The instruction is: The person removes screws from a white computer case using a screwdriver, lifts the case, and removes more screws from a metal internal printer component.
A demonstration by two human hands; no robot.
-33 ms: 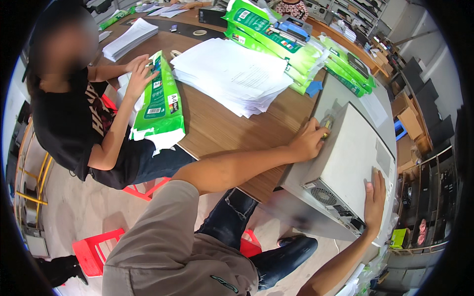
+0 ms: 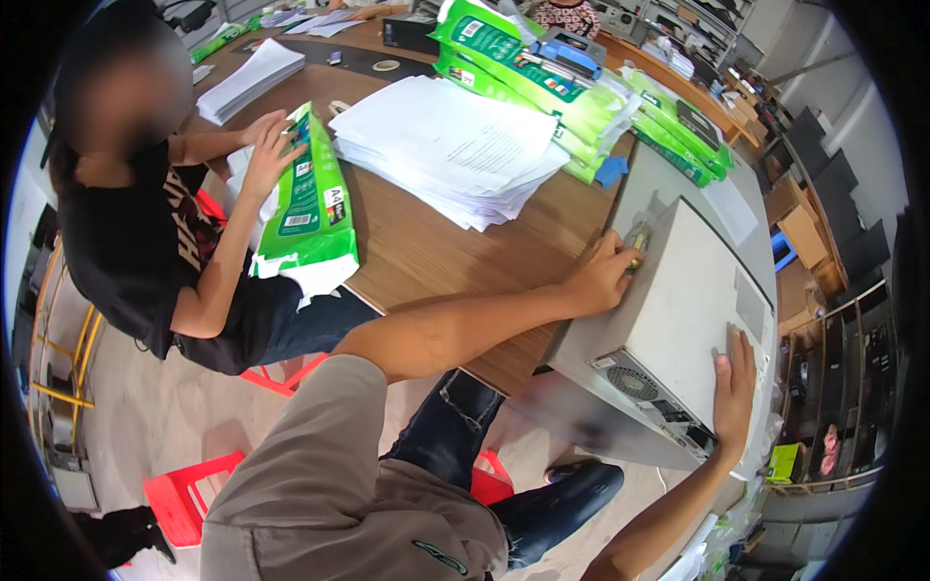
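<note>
A pale computer case (image 2: pixel 683 295) lay at three o'clock, the right hand (image 2: pixel 736 392) spread flat on it at its five o'clock while the left hand (image 2: pixel 603 276) grasped a yellowish tool (image 2: pixel 637 238) at its ten o'clock, apparently a tool-handling step whose next move called for steady bracing.

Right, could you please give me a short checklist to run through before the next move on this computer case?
1. Left hand gripping the clear-and-yellow tool: ok.
2. Right hand laid against the computer case: ok.
3. Computer case resting on the gray table: ok.
4. Tool's tip properly placed: cannot tell, too unclear.
5. Loose paper stack apart from the computer case: ok.
</note>
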